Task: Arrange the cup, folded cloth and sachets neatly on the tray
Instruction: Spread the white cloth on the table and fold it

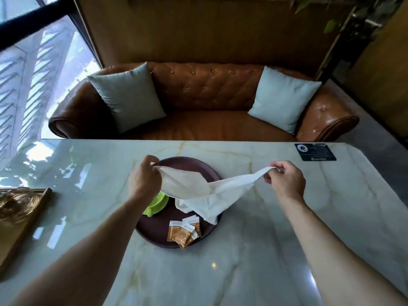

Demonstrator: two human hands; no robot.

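Observation:
A round dark-brown tray lies in the middle of the marble table. A white cloth is stretched above it, unfolded and sagging onto the tray's right side. My left hand pinches one corner over the tray's left. My right hand pinches the opposite corner, right of the tray. A lime-green cup sits on the tray's left side, mostly hidden under my left wrist and the cloth. Several orange-and-white sachets lie in a loose overlapping pile at the tray's near edge.
The marble table ends at a brown leather sofa with two pale cushions. A black card lies at the far right of the table. A gold-framed object sits at the left edge. A window is on the left.

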